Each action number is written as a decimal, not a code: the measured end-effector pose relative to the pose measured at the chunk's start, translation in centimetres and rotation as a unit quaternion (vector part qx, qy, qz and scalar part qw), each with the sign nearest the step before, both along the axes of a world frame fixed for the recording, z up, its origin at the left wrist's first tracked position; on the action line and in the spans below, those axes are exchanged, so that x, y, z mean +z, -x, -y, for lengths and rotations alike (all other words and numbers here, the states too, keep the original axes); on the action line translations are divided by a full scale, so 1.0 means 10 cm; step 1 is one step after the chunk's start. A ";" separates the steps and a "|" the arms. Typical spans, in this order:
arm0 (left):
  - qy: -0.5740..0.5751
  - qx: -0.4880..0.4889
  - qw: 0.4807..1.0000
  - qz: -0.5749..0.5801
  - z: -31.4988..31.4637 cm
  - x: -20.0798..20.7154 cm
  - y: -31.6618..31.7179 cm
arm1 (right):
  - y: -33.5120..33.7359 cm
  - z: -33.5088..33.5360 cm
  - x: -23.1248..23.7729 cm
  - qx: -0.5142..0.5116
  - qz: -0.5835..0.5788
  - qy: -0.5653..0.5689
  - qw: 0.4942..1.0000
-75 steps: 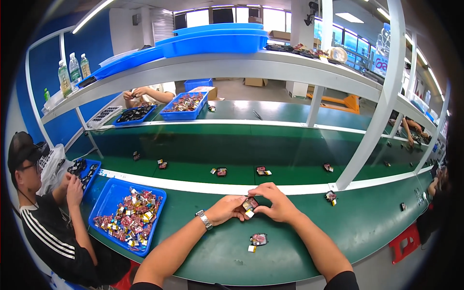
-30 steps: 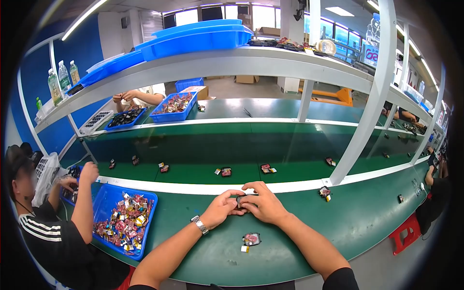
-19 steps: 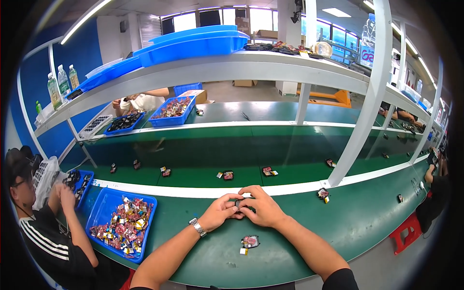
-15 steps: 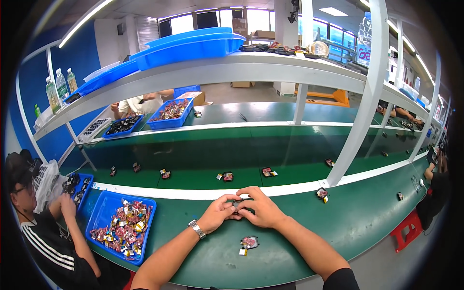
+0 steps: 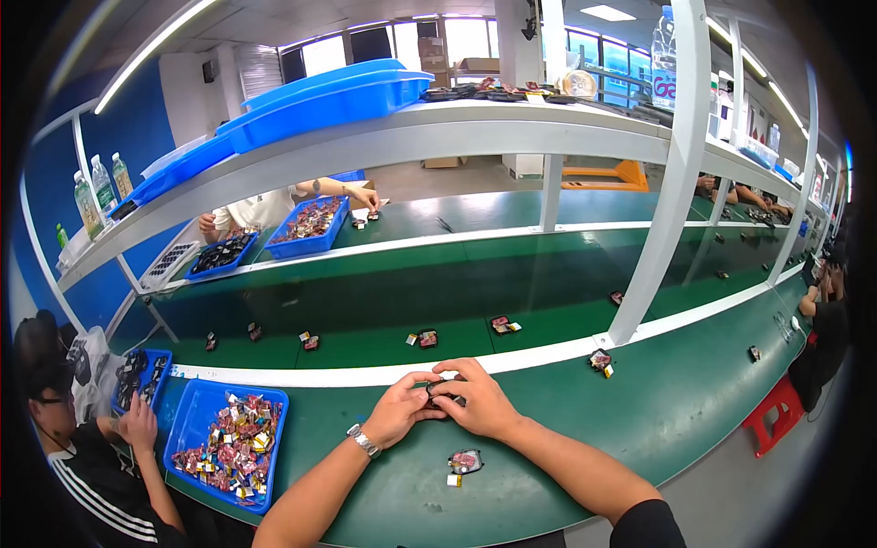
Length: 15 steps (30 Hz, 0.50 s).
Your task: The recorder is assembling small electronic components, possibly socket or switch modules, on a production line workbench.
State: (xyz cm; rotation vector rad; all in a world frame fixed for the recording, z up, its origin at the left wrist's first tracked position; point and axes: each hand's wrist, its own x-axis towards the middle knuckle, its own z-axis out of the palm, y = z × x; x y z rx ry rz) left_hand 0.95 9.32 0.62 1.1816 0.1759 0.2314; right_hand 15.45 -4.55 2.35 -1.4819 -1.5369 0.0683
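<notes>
My left hand (image 5: 404,408), a metal-band watch on its wrist, and my right hand (image 5: 477,402) meet over the green bench. Between their closed fingertips is a small black plastic casing (image 5: 437,393), mostly covered by the fingers. Nearer to me, between my forearms, lies a similar dark-rimmed casing (image 5: 467,460) with a reddish circuit board in it. A small white-and-yellow battery pack (image 5: 454,480) sits just beside that casing. Left of my left forearm, a blue tray (image 5: 281,429) is heaped with red circuit boards and small battery packs.
A co-worker (image 5: 100,457) sits at the left beside a blue tray of black parts (image 5: 163,373). Past the white rail (image 5: 365,374), several casings (image 5: 427,339) lie on a green strip. A white post (image 5: 662,196) and a shelf (image 5: 493,128) rise ahead. A red stool (image 5: 775,422) stands right.
My hands keep hold of the black casing, their fingers shifted slightly. Across the bench, another person's arm now reaches right past a blue tray to small parts. The whole view has shifted a little.
</notes>
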 end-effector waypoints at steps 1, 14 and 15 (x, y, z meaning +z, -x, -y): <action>0.001 -0.001 1.000 -0.001 0.00 -0.01 -0.01 | -0.01 0.01 0.00 -0.002 0.000 0.000 1.000; -0.018 0.020 0.999 0.030 0.04 -0.04 -0.02 | 0.08 0.00 0.10 -0.023 0.053 -0.063 0.996; -0.012 0.012 0.999 0.049 0.03 -0.05 -0.03 | 0.08 0.01 0.13 -0.027 0.070 -0.081 0.994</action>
